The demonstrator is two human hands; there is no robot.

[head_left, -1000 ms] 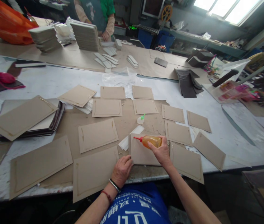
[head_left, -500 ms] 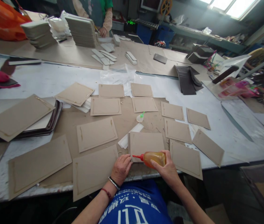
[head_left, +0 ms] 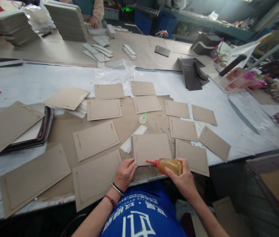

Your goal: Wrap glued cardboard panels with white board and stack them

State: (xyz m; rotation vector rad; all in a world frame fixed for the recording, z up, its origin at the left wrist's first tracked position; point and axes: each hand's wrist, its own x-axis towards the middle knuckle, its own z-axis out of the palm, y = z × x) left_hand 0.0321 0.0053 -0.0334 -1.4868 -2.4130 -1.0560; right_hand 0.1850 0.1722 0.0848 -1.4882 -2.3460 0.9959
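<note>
The fingers of our right hand (head_left: 185, 179) are curled around the bottle (head_left: 170, 167), and we think the step in hand is running a line of glue along the near edge of the card (head_left: 151, 147). The red tip (head_left: 151, 162) points left, right at that edge; we can't tell if it touches. To us, the next move calls for a soft, even squeeze and a steady tip. Our left hand (head_left: 124, 174) has its fingers bent and close together, tips at the card's near left corner; we can't see if they pinch it. The card lies flat in front of us on the counter (head_left: 163, 82). Just past it are white strips (head_left: 134, 138) and a green-topped bottle (head_left: 142, 119). More cards (head_left: 96, 142) lie all around, many with shiny lines near their edges. On the far side, a co-worker's hand (head_left: 94, 22) is near a tall stack (head_left: 66, 22)
</note>
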